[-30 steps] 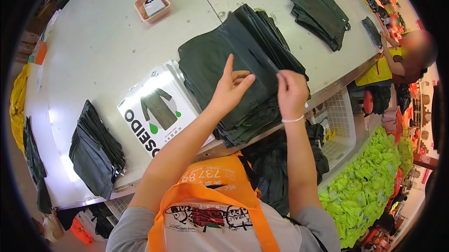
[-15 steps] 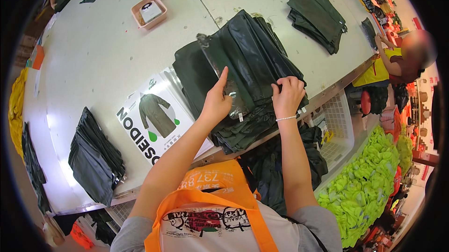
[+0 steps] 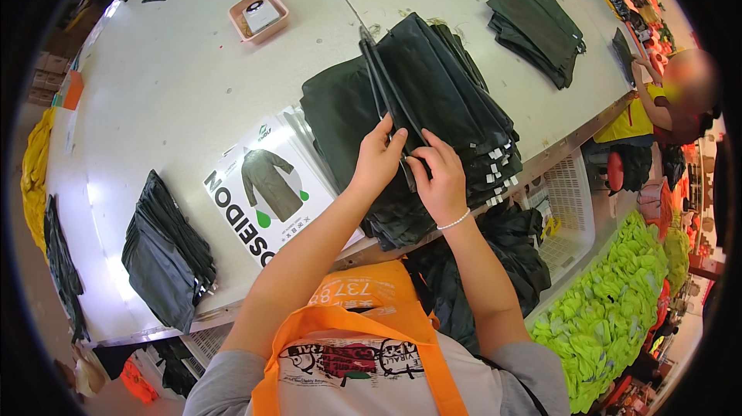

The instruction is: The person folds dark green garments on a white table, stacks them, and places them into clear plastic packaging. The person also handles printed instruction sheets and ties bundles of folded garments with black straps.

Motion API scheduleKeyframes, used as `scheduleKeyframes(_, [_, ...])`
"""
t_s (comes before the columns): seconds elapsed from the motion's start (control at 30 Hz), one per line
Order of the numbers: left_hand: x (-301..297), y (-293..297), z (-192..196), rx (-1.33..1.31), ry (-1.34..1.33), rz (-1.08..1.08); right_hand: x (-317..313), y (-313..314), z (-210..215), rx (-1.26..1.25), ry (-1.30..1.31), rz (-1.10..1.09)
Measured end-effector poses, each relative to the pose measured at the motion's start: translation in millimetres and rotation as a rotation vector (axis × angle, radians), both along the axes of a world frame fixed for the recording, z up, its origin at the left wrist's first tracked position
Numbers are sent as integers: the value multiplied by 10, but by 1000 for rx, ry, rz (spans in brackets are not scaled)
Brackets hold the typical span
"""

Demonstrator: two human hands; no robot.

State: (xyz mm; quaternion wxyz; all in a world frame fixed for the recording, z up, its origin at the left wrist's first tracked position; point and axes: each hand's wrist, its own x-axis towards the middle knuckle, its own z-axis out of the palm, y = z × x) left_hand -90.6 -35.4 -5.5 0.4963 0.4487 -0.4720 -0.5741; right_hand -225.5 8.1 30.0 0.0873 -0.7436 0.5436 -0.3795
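Note:
Both hands are at a thick pile of folded dark green garments (image 3: 452, 88) at the table's near edge. My left hand (image 3: 379, 159) pinches the near part of one narrow folded garment (image 3: 380, 80), which stands partly raised from the pile. My right hand (image 3: 440, 184) has its fingers closed on the same garment's near end, just right of the left hand. Small white tags show along the pile's right side. Left of the pile lies a stack of white printed sheets (image 3: 267, 184) with a picture of a long coat.
Further dark garment stacks lie at the left (image 3: 166, 254) and far right (image 3: 537, 30). A pink tray (image 3: 259, 14) holds a white box. At right stand a white crate (image 3: 568, 200) and a lime-green heap (image 3: 610, 292). A co-worker (image 3: 657, 103) handles dark cloth.
My right hand has moved left from the pile's right corner to beside my left hand. The narrow folded piece, flat before, now stands up on edge between them. The tags at right are uncovered.

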Motion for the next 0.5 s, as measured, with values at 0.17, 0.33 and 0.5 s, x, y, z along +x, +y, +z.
scheduleKeyframes(0.17, [89, -3, 68, 46, 158, 45, -234, -82, -22, 69, -184, -205])
scheduleKeyframes(0.33, [254, -38, -23, -185, -311, 109, -227, -119, 61, 142, -355, -240])
scheduleKeyframes(0.5, [171, -11, 48, -11, -291, 85, 154, 45, 23, 13, -106, 10])
